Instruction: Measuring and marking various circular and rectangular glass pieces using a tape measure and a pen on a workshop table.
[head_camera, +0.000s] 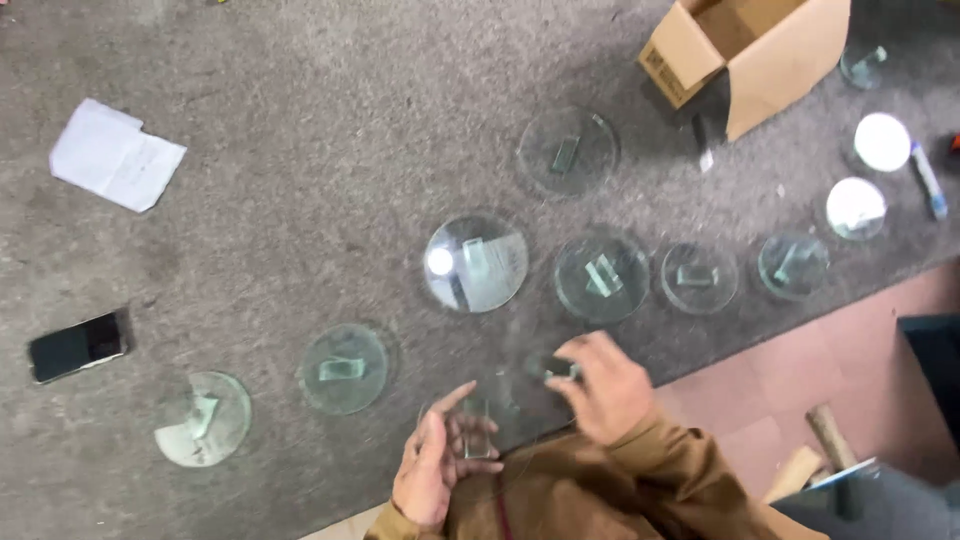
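Observation:
A round clear glass disc (515, 405) lies on the grey carpet just in front of me, hard to see against it. My left hand (435, 465) rests at the disc's left edge, fingers apart, touching a small rectangular glass block (478, 442). My right hand (605, 385) is over the disc's right side, fingertips pinched on another small glass piece (560, 368). Brown sleeves cover both my arms.
Several more round glass discs with small blocks on them lie in a loose row, such as one disc (476, 262) and another disc (343, 368). A cardboard box (760, 50), a phone (76, 346), white paper (115, 155), a marker (928, 180) and a hammer (830, 440) are around.

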